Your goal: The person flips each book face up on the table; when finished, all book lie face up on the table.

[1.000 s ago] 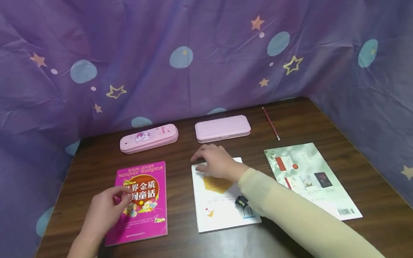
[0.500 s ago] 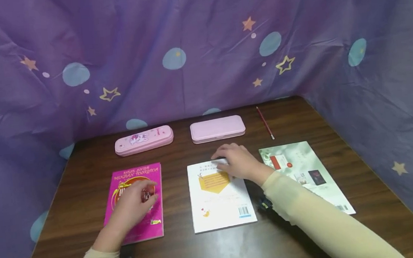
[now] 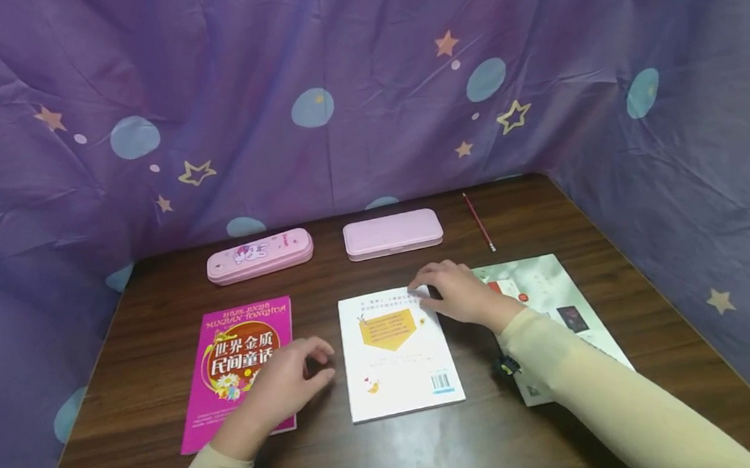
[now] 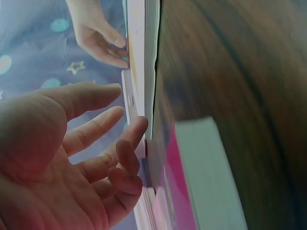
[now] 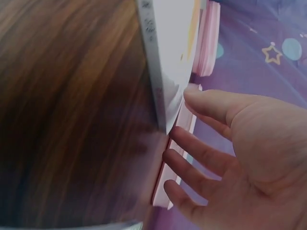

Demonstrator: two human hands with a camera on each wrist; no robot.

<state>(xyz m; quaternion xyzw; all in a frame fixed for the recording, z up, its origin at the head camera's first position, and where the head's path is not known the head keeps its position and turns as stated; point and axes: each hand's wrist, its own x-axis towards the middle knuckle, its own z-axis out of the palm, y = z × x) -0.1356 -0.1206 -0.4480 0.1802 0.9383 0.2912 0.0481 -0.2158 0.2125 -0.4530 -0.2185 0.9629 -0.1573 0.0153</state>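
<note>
A white book (image 3: 400,379) with a yellow panel lies face down, barcode showing, in the middle of the wooden table. My right hand (image 3: 462,293) is at its upper right corner, thumb and fingers spread apart. In the right wrist view, the fingertips (image 5: 178,134) are right by the corner of the white book (image 5: 175,52). My left hand (image 3: 290,376) is over the right part of a magenta book (image 3: 205,394), its loosely bent fingers reaching into the gap toward the white book. The left wrist view shows the left palm (image 4: 53,163) holding nothing.
Behind the books lie a pink pencil case (image 3: 261,258) with a rabbit picture and a plain pink case (image 3: 393,234). A red pencil (image 3: 478,222) is right of them. A pale green book (image 3: 540,276) lies partly under the right forearm. A purple curtain (image 3: 237,76) surrounds the table.
My left hand has moved right across the magenta book, uncovering its title. My right hand has slid right along the white book's top edge to its corner. The view has shifted slightly.
</note>
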